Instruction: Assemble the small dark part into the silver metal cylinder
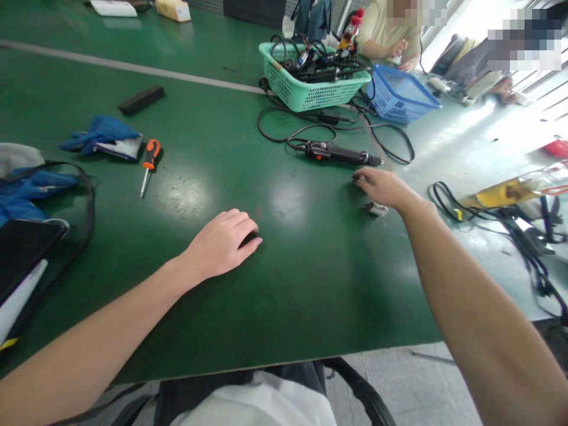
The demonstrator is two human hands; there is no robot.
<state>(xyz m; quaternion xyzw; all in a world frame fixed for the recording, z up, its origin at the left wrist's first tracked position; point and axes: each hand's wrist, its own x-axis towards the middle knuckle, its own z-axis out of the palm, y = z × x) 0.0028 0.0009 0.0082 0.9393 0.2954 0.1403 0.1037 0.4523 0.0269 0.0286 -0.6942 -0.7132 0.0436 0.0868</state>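
My left hand [226, 242] rests palm down on the green table, its fingers loosely curved and the thumb apart, holding nothing visible. Farther right, my right hand [379, 184] reaches low over the table with its fingers bent together. Something small and dark shows at those fingertips, too unclear to name. Just below that hand lies a small silver metal cylinder [377, 209], apart from the fingers. A black corded electric screwdriver [341, 152] lies just beyond the right hand, its tip pointing right.
An orange-and-black screwdriver [151, 155], blue gloves [104, 135] and a black bar [142, 100] lie left. At the back stand a green basket [310, 94] of corded tools and a blue basket [402, 97]. A yellow-liquid bottle [501, 194] lies right among cables. Another person [377, 35] sits opposite.
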